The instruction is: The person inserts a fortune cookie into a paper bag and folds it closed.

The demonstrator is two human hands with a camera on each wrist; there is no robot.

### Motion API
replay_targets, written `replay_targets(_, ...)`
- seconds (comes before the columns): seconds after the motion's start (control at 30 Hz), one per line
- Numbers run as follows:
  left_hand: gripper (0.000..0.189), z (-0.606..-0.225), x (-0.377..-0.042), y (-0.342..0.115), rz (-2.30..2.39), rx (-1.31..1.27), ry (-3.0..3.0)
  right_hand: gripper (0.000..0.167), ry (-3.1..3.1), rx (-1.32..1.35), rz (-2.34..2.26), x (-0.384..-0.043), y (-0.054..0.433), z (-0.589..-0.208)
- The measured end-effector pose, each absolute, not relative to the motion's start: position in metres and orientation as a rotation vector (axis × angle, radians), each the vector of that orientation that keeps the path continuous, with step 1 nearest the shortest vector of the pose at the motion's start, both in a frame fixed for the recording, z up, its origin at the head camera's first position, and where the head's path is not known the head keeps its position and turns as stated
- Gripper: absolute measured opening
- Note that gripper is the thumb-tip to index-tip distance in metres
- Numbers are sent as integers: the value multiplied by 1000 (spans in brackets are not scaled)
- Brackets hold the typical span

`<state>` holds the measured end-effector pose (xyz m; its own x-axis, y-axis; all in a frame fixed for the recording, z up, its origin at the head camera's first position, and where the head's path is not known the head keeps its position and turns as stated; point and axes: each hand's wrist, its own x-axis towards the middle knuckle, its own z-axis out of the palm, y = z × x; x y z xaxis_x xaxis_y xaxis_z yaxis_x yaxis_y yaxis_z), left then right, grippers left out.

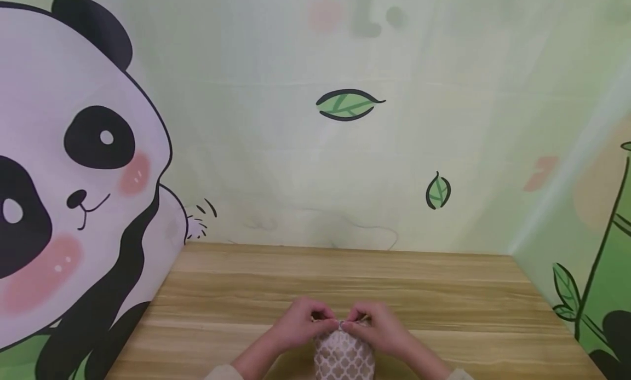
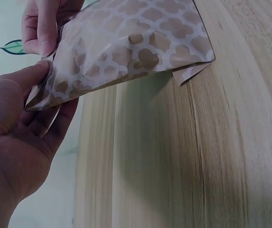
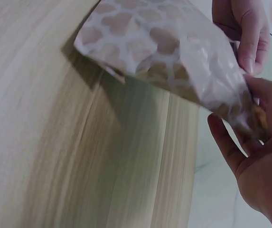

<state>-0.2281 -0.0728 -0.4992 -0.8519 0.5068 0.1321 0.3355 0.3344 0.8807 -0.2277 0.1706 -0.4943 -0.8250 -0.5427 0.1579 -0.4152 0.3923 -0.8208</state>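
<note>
A bag (image 1: 344, 358) with a tan and white lattice pattern stands at the table's near edge in the head view. My left hand (image 1: 304, 324) pinches its top edge on the left between thumb and fingers. On the other side my right hand (image 1: 380, 328) pinches the same edge, the two thumbs close together. In the left wrist view the shiny bag (image 2: 126, 52) slants from the fingers, its far end near the wood. The right wrist view shows the bag (image 3: 145, 42) from the other side, slightly blurred. What lies inside the bag is hidden.
The wood-grain table (image 1: 345, 281) reaches back to a pale green backdrop (image 1: 276, 166) printed with leaves. A large printed panda (image 1: 98, 205) covers the left side. Printed green bamboo (image 1: 608, 259) shows at the right.
</note>
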Motion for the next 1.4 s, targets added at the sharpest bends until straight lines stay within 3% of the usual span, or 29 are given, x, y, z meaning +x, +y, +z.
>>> replay_targets(0.23,12,-497,-228,-71,1518,765,2449,22,2456,-891,-1514,-230,183,-496)
replay_targets(0.77,10,-499,-222,-64,1584,747,2496,12,2456,-828,-1456,-221,188,-499)
replay_targets(1.03,13,-498,-222,-64,1569,761,2510,30,2401,-882,-1568,-221,199,-508)
replay_targets(1.4,8,-500,-219,-60,1603,716,2535,12,2457,-846,-1526,-216,199,-506)
